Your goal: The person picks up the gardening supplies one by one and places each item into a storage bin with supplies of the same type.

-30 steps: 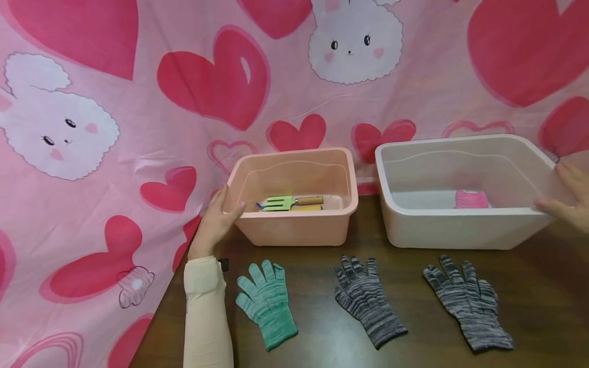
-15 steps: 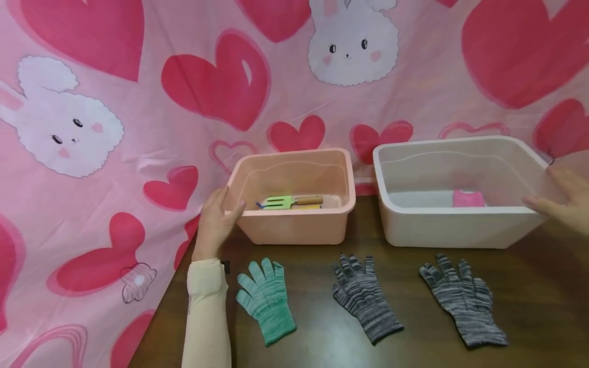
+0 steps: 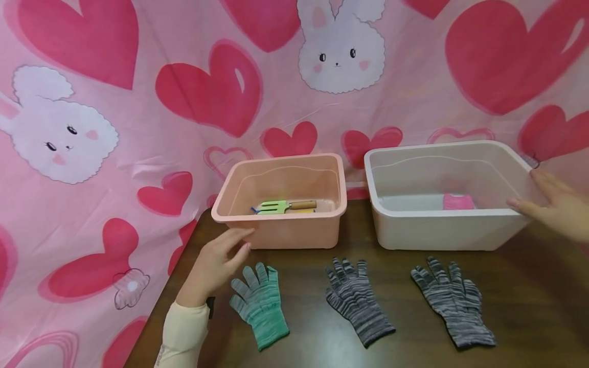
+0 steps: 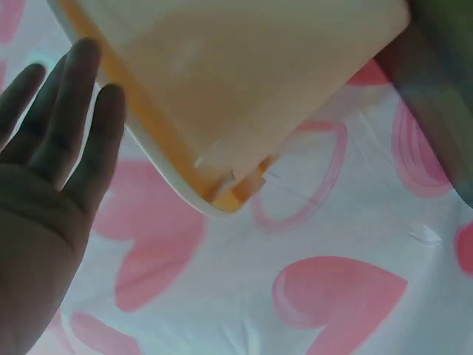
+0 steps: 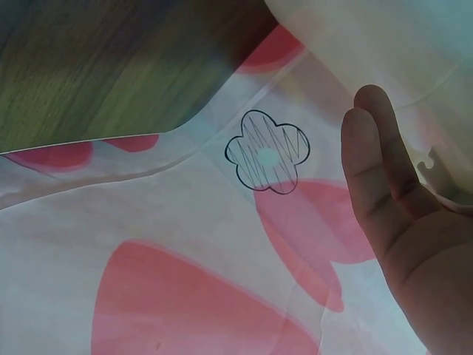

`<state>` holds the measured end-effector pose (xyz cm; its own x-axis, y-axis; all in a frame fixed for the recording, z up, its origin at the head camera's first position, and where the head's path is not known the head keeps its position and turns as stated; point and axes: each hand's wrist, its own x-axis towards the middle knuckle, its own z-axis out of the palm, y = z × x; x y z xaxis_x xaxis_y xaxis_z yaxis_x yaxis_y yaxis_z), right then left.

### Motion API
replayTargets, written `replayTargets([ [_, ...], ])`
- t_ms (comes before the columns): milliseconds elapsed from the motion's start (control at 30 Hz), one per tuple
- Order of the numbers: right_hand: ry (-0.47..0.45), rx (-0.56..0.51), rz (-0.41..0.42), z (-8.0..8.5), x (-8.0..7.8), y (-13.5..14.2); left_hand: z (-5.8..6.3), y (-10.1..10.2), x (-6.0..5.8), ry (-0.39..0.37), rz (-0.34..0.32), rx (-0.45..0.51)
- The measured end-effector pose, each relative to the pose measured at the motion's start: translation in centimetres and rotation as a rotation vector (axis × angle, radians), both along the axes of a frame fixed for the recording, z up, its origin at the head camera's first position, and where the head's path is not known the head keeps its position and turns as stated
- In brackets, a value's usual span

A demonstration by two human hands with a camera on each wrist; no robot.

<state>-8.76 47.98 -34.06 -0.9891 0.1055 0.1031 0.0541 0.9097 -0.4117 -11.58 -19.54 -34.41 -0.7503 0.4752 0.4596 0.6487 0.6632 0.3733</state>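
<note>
In the head view my left hand [image 3: 213, 266] is in front of the peach bin [image 3: 294, 232], near its left front corner, fingers loosely extended and holding nothing. Just right of that hand lies a green knit glove [image 3: 262, 309]. At the right side of the off-white bin [image 3: 442, 232] is my right hand [image 3: 559, 207], its fingers straight and the thumb by the front rim; whether it touches is unclear. A fork with a green head and wooden handle [image 3: 301, 204] lies inside the peach bin, beside partly hidden blue and yellow things. Something pink [image 3: 457, 202] lies in the off-white bin.
Two dark grey striped gloves [image 3: 361, 304], one also at the right as a grey glove [image 3: 455, 306], lie flat on the brown table [image 3: 317, 327]. A pink cloth with hearts and rabbits [image 3: 184, 30] hangs behind the bins and along the left edge.
My left hand has let go of the peach bin's left side and moved down and toward me. The right hand stays by the off-white bin. The head view has shifted slightly.
</note>
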Motion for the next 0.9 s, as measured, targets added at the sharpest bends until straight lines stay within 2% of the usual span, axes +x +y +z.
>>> replayTargets([
  [100,-0.004,0.0,-0.002,0.1,0.0,0.0,-0.5,0.0,2.0,-0.109,-0.004,-0.105],
  [267,-0.011,-0.005,-0.005,0.0,-0.1,0.1,-2.0,-0.1,4.5,-0.302,-0.074,-0.227],
  [433,-0.006,-0.021,-0.005,-0.1,-0.1,0.1,-4.1,-0.3,5.7,-0.469,-0.133,-0.379],
  [567,-0.017,-0.044,-0.005,0.0,0.1,0.0,-6.0,-0.1,6.3,-0.547,-0.121,-0.485],
  [633,-0.021,-0.058,-0.011,0.0,0.1,-0.1,-6.8,0.3,6.6,-0.531,-0.094,-0.526],
  [733,-0.026,-0.072,-0.019,0.0,0.2,-0.3,-7.4,1.0,6.9,-0.462,-0.061,-0.568],
  [800,-0.03,-0.072,-0.025,0.0,0.2,-0.4,-7.6,1.5,7.1,-0.39,-0.041,-0.587],
  [900,-0.041,-0.079,-0.023,0.1,0.2,-0.5,-8.1,2.2,7.1,-0.238,-0.021,-0.604],
])
